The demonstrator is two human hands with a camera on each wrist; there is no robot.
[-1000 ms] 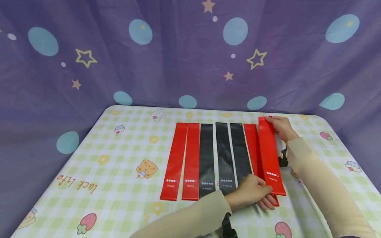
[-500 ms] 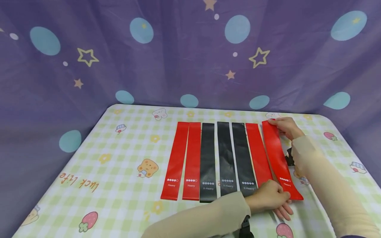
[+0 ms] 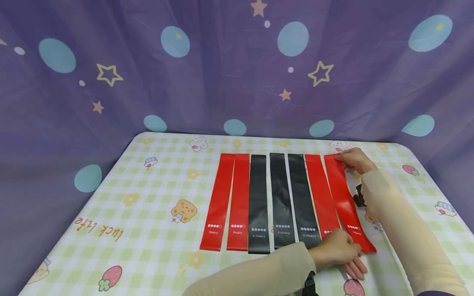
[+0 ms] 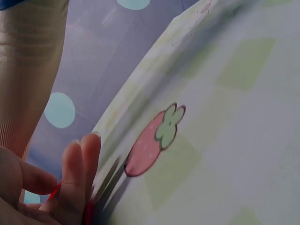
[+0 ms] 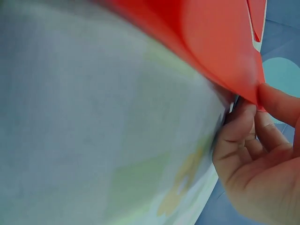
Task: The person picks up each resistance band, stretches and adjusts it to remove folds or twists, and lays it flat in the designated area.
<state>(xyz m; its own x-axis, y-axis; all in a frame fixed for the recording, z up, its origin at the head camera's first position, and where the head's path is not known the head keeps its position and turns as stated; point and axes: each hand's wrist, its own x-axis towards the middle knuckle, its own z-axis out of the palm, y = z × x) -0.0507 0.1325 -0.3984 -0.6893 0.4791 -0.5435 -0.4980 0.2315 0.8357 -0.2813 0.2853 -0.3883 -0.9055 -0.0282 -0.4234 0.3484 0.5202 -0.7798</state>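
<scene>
At the right end of a row, a flat red resistance band (image 3: pixel 344 193) printed "Heavy" is held by both hands. My right hand (image 3: pixel 355 159) pinches its far end between thumb and fingers; the right wrist view shows the red band (image 5: pixel 206 42) curving up off the cloth toward that grip. At the near end, my left hand (image 3: pixel 335 248) pinches the band's left corner, its lower fingers stretched out below. Close on the left lies another red band (image 3: pixel 320 193), its near end hidden behind the left hand. In the left wrist view only a sliver of red shows between the fingers.
Further left in the row lie three black X-Heavy bands (image 3: pixel 281 193) and two red Heavy bands (image 3: pixel 238 193), roughly parallel with narrow gaps. A checked cloth (image 3: pixel 159 255) covers the table, and a purple curtain (image 3: pixel 222 82) hangs behind it.
The held red band has come down and shifted right, off the red band it overlapped. My left hand has moved right with its near end; the right hand has shifted slightly right and lower.
</scene>
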